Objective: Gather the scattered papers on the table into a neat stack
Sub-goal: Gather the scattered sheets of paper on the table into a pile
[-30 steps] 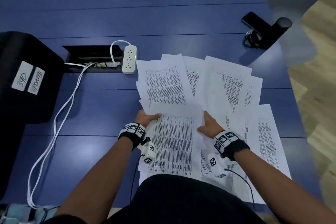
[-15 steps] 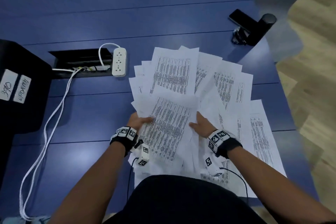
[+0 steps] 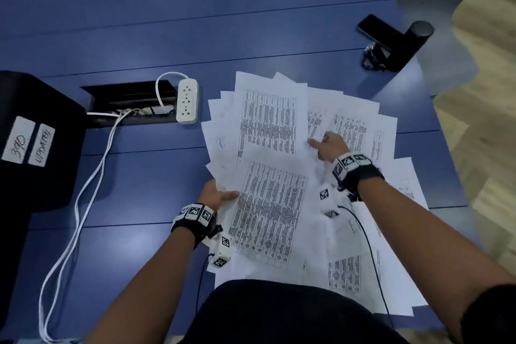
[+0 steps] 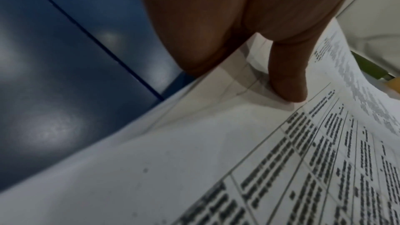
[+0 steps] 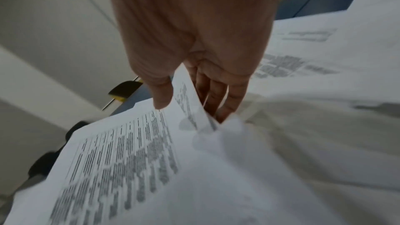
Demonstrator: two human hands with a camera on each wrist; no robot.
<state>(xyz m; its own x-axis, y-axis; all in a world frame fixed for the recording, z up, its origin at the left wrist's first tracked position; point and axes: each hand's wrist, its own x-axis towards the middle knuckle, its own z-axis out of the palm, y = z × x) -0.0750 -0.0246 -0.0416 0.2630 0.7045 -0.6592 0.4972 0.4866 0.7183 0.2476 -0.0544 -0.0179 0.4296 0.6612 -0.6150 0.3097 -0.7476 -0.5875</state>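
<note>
My left hand (image 3: pixel 216 194) is down at about 7 o'clock of the paper mess, palm tucked under the left edge of the papers (image 3: pixel 282 148) with the thumb (image 4: pixel 288 81) pressed flat on top, so it's pinching a bunch of sheets at that edge. Forearm comes in low from the bottom left, wrist pretty straight. My right hand (image 3: pixel 329 145) is reached out further, roughly in the middle of the pile, arm stretched in from 5 o'clock. In the right wrist view one curled-up sheet (image 5: pixel 192 102) sits between my thumb (image 5: pixel 161 91) and the other fingers (image 5: pixel 218 98), so that hand is gripping paper too, fingers only loosely bent. The papers themselves are fanned out across the right half of the blue table (image 3: pixel 139 36), overlapping all over, running right up to the table edge next to me. Off at 9 o'clock from the pile there's a white power strip (image 3: pixel 187 100), and at 2 o'clock a phone (image 3: pixel 375 26) beside a dark bottle (image 3: pixel 410 45) lying down.
</note>
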